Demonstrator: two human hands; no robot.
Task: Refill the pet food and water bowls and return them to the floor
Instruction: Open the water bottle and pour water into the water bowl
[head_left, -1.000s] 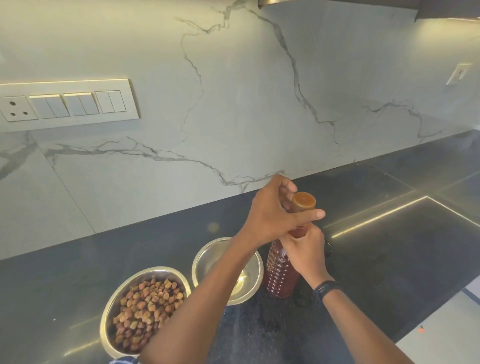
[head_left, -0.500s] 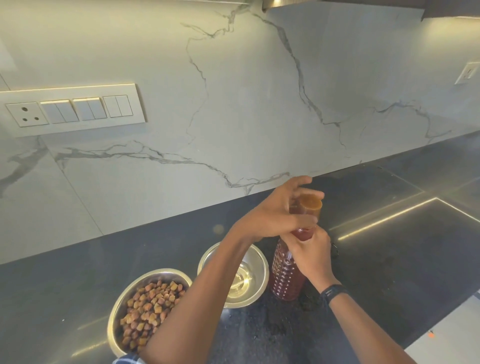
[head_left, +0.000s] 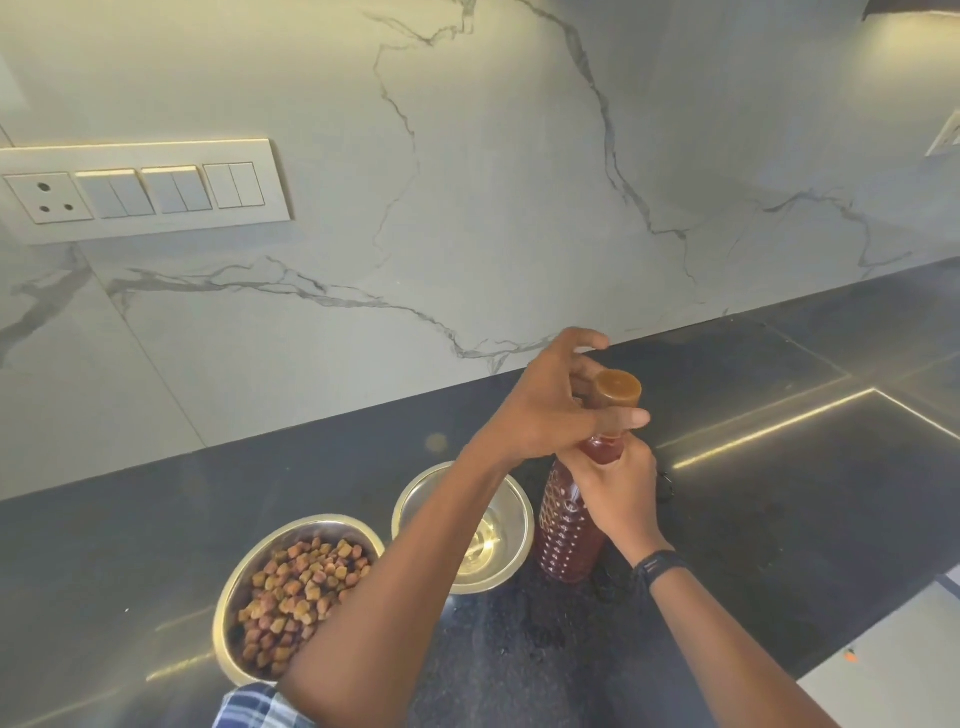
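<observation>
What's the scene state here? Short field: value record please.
surface: dark countertop
food bowl: steel, holds kibble
water bowl: steel, contents unclear
bottle: reddish, upright, right of water bowl
cap: orange, on bottle
left hand: on cap
right hand: gripping bottle neck

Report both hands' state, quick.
Left hand: closed on the bottle cap.
Right hand: closed around the bottle neck, bottle upright on the counter.
</observation>
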